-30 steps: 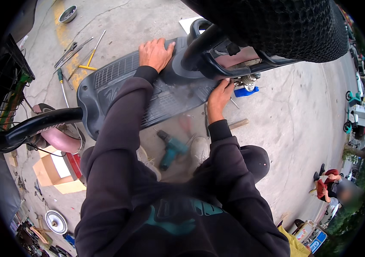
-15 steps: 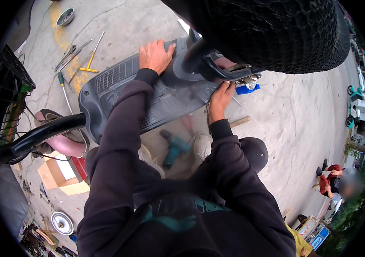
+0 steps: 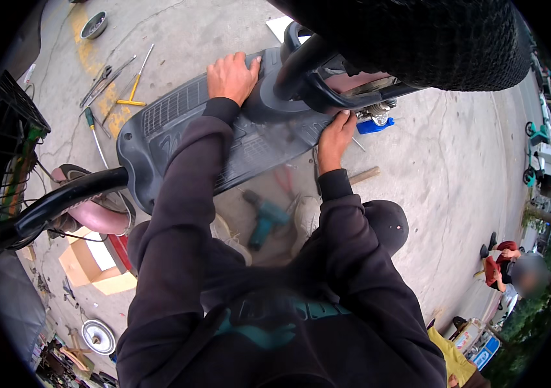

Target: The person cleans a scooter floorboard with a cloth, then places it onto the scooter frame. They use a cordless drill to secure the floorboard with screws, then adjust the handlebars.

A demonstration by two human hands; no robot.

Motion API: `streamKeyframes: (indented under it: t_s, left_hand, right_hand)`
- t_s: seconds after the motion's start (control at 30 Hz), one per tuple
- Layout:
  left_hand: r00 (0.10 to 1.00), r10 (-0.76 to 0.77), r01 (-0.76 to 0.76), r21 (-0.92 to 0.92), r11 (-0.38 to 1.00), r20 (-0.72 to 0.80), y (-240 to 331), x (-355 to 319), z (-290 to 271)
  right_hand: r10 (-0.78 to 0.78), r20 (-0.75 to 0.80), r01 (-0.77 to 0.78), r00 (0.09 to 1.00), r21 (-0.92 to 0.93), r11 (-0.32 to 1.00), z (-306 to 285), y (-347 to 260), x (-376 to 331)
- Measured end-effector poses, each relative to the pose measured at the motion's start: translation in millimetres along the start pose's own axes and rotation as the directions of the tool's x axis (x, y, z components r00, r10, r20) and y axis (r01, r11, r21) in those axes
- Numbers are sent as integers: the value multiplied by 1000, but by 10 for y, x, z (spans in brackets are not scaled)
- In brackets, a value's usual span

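Hands on my grey scooter footboard (image 3: 223, 136): left hand (image 3: 232, 77) lies flat, fingers spread, on its far edge; right hand (image 3: 335, 137) curls around its near edge. Green drill (image 3: 264, 223) lies on the ground below my right hand

Lighting: even, soft daylight; faint shadows. Strong fisheye bending, black vignette at rim; lower centre slightly blurred.
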State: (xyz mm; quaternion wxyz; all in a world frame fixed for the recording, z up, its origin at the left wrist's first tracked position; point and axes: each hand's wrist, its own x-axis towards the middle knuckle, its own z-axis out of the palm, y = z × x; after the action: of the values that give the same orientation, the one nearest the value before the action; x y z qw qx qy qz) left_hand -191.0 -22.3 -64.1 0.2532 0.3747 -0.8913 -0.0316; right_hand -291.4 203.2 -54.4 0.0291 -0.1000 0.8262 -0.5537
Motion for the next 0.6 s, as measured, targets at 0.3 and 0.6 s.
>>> streamKeyframes:
  t_s: [0.3,0.6]
  left_hand:
    - [999,-35,35,1,999,-21,25,-12,-25]
    - [998,-47,46,9,999,40,64,20,-139]
  right_hand:
    - [10,3,-11,1000,35,999,8,58,30]
    - [-53,57,55,997,-40,998,-96,5,-55]
